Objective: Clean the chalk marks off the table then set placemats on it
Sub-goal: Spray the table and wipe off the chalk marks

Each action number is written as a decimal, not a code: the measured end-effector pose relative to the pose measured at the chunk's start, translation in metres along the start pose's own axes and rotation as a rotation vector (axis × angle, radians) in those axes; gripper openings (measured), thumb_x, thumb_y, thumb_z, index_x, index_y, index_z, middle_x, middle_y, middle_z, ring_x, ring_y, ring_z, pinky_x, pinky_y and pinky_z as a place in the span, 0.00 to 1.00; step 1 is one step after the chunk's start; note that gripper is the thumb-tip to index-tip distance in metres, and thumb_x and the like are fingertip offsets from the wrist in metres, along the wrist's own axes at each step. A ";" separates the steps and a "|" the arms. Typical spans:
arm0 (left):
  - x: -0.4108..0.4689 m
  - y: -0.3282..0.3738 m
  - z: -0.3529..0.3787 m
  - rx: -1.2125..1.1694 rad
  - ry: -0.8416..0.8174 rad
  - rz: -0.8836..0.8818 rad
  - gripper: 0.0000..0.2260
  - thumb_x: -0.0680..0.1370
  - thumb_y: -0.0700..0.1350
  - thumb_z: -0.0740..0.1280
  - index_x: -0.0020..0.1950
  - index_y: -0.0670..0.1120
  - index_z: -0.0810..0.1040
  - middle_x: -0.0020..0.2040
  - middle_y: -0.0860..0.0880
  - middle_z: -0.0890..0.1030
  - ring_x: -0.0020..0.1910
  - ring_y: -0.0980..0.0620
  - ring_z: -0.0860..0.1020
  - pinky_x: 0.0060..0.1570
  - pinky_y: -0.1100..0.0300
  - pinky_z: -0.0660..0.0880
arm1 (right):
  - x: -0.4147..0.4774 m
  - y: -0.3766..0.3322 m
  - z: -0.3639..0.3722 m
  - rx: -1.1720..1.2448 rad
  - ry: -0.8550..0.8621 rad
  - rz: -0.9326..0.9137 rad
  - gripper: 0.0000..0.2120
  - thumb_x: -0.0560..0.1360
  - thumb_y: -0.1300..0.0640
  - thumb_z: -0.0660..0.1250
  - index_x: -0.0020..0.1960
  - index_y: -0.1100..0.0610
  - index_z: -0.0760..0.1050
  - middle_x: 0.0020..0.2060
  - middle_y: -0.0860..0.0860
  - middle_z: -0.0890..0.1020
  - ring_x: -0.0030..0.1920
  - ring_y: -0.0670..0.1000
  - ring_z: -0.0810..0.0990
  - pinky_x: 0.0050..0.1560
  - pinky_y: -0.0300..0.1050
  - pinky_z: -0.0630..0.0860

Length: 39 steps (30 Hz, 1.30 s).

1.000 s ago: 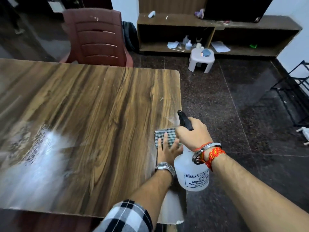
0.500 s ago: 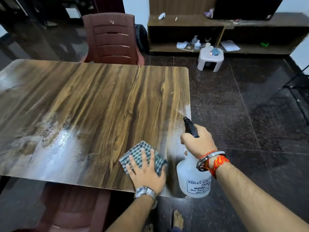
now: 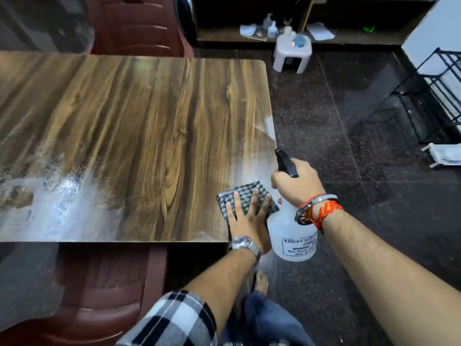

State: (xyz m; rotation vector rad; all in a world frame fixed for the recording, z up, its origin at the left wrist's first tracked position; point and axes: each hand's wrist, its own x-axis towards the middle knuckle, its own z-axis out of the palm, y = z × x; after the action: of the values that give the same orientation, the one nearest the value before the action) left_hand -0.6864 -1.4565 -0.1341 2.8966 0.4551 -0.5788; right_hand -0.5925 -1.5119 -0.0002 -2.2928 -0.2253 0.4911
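A wood-grain table (image 3: 139, 136) fills the left of the view, with a wet whitish smear (image 3: 62, 196) near its front left. My left hand (image 3: 245, 218) lies flat, fingers spread, pressing a green-and-white checked cloth (image 3: 245, 194) onto the table's near right corner. My right hand (image 3: 296, 182) grips the black trigger head of a white spray bottle (image 3: 289, 236), which hangs just off the table's right edge, beside the cloth. A pale wet streak (image 3: 264, 126) marks the right edge farther back. No placemats are in sight.
A maroon plastic chair (image 3: 139, 26) stands behind the table and another (image 3: 99, 290) is tucked under its near edge. A white stool (image 3: 291, 53) and a low wooden shelf unit (image 3: 309, 36) sit at the back. A black wire rack (image 3: 429, 96) stands at right on the dark floor.
My left hand has slid the cloth back and forth along the near edge: to the left, then right again to the corner. The bottle stayed beside the table's right edge.
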 end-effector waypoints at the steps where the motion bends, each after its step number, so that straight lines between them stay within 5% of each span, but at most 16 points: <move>1: 0.005 -0.002 0.003 -0.048 -0.005 -0.016 0.41 0.73 0.65 0.57 0.77 0.59 0.35 0.78 0.51 0.32 0.73 0.32 0.31 0.69 0.31 0.35 | -0.002 0.004 0.001 -0.001 0.002 0.008 0.12 0.65 0.58 0.64 0.43 0.66 0.76 0.40 0.63 0.82 0.41 0.66 0.82 0.44 0.61 0.81; 6: 0.052 -0.027 -0.014 -0.187 0.122 -0.101 0.38 0.71 0.75 0.45 0.77 0.63 0.42 0.80 0.55 0.40 0.76 0.37 0.36 0.71 0.37 0.33 | -0.004 0.018 -0.001 0.006 0.023 0.052 0.08 0.69 0.58 0.65 0.43 0.62 0.78 0.38 0.59 0.83 0.44 0.61 0.80 0.45 0.51 0.76; 11: 0.122 -0.034 -0.039 -0.202 0.168 -0.132 0.36 0.72 0.75 0.46 0.78 0.63 0.45 0.80 0.56 0.44 0.76 0.36 0.39 0.71 0.36 0.35 | 0.013 0.030 -0.004 -0.019 0.014 0.012 0.17 0.61 0.52 0.60 0.37 0.65 0.76 0.33 0.59 0.81 0.38 0.61 0.78 0.41 0.51 0.76; 16: 0.193 -0.014 -0.061 -0.182 0.196 -0.160 0.35 0.73 0.74 0.46 0.78 0.63 0.48 0.80 0.55 0.46 0.76 0.35 0.40 0.70 0.34 0.34 | 0.038 0.046 -0.005 -0.036 0.032 0.032 0.11 0.70 0.58 0.65 0.32 0.59 0.67 0.29 0.54 0.74 0.33 0.57 0.70 0.32 0.47 0.65; 21: 0.251 -0.009 -0.085 -0.156 0.170 -0.123 0.33 0.75 0.72 0.46 0.78 0.63 0.47 0.80 0.57 0.44 0.76 0.36 0.39 0.70 0.34 0.34 | 0.057 0.057 -0.012 -0.035 0.034 -0.002 0.06 0.70 0.59 0.67 0.40 0.62 0.75 0.37 0.56 0.80 0.41 0.58 0.77 0.41 0.49 0.73; 31: 0.202 -0.053 -0.077 -0.214 0.133 -0.243 0.27 0.79 0.66 0.48 0.77 0.64 0.48 0.79 0.57 0.44 0.76 0.35 0.38 0.72 0.37 0.36 | 0.051 0.059 -0.028 -0.020 -0.050 -0.060 0.02 0.70 0.62 0.69 0.39 0.58 0.76 0.35 0.55 0.81 0.38 0.57 0.79 0.38 0.47 0.73; 33: 0.177 -0.068 -0.077 -0.218 0.124 -0.211 0.26 0.80 0.63 0.53 0.77 0.61 0.55 0.80 0.56 0.51 0.77 0.35 0.44 0.73 0.38 0.42 | 0.047 0.052 -0.023 -0.022 -0.096 -0.079 0.03 0.70 0.62 0.69 0.39 0.57 0.76 0.35 0.54 0.80 0.38 0.55 0.78 0.38 0.47 0.71; 35: 0.147 -0.082 -0.084 -0.311 0.119 -0.160 0.22 0.80 0.59 0.58 0.72 0.54 0.66 0.75 0.48 0.67 0.74 0.37 0.61 0.71 0.43 0.59 | 0.040 0.042 -0.012 -0.031 -0.139 -0.100 0.03 0.70 0.63 0.69 0.39 0.57 0.76 0.35 0.53 0.80 0.37 0.51 0.76 0.35 0.44 0.68; 37: 0.118 -0.092 -0.092 -0.548 0.148 -0.151 0.18 0.79 0.58 0.60 0.65 0.51 0.73 0.60 0.43 0.80 0.60 0.41 0.77 0.57 0.51 0.74 | 0.034 0.032 -0.003 -0.015 -0.173 -0.119 0.03 0.70 0.63 0.69 0.39 0.57 0.76 0.35 0.53 0.80 0.38 0.50 0.76 0.35 0.41 0.67; 39: 0.083 -0.102 -0.095 -0.877 0.213 -0.215 0.14 0.79 0.57 0.62 0.61 0.53 0.75 0.49 0.46 0.84 0.48 0.44 0.83 0.43 0.57 0.78 | 0.028 0.020 0.008 -0.010 -0.218 -0.137 0.03 0.69 0.62 0.69 0.39 0.55 0.76 0.36 0.54 0.81 0.39 0.55 0.79 0.37 0.44 0.72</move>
State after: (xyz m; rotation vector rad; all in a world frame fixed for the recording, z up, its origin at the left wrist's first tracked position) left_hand -0.6128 -1.3187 -0.0889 2.0747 0.8079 -0.0426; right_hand -0.5705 -1.5116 -0.0275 -2.2138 -0.4896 0.6693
